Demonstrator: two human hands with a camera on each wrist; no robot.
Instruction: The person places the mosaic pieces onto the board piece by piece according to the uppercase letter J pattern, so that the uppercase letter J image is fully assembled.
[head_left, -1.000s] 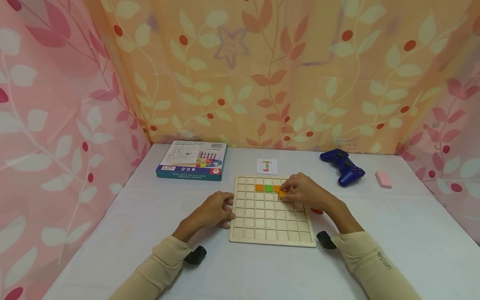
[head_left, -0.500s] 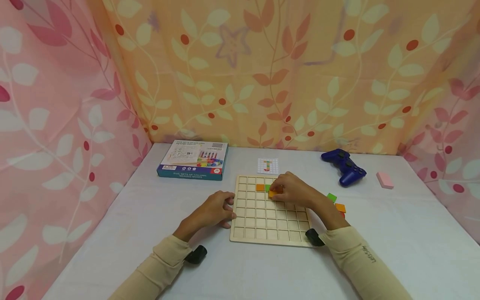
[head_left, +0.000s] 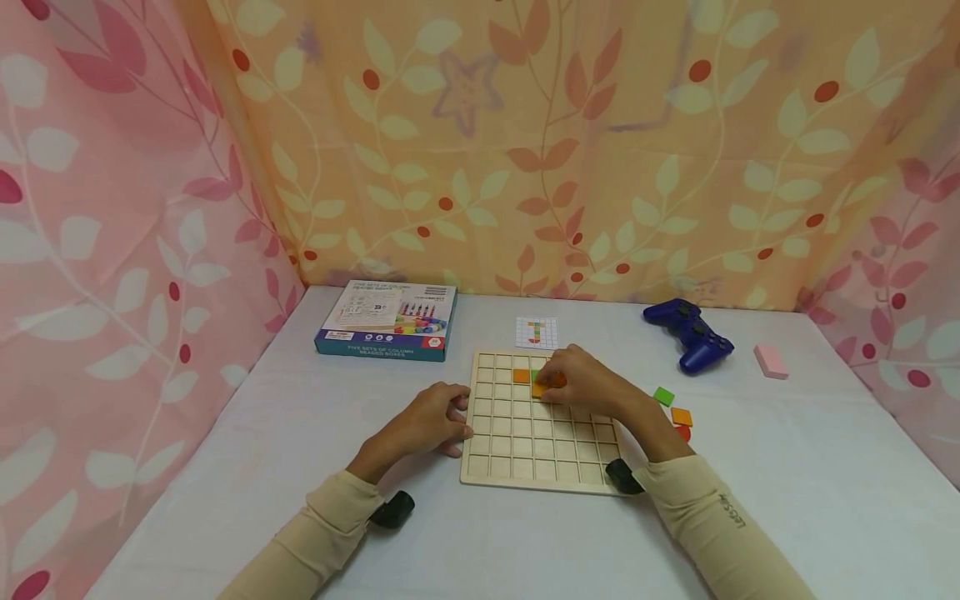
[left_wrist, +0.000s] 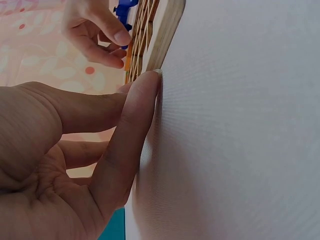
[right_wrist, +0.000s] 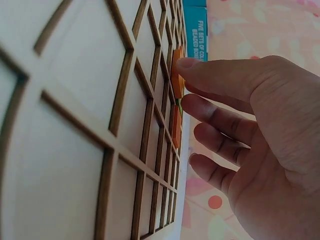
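A wooden grid board [head_left: 513, 471] lies flat on the table. My left hand [head_left: 431, 419] holds its left edge between thumb and fingers; the left wrist view shows a fingertip against the board's side [left_wrist: 165, 37]. Over the upper part of the board, my right hand [head_left: 588, 379] pinches an orange square tile [head_left: 538, 391] at the cell below a green tile [head_left: 535, 375]. The right wrist view shows the thumb on this orange tile [right_wrist: 177, 82]. Another orange tile [head_left: 521, 376] sits left of the green one. A further orange tile is partly hidden by my right fingers.
Right of the board lie a loose green tile [head_left: 663, 396], an orange tile [head_left: 681, 416] and a red piece [head_left: 682, 433]. A pattern card [head_left: 537, 332] is behind the board. A boxed bead set [head_left: 386, 321], a blue game controller [head_left: 688, 336] and a pink block [head_left: 771, 362] stand farther out.
My right hand has moved left with the orange tile and lowered it onto the cell below the green tile. The loose tiles beside the board came into view. My left hand stays put.
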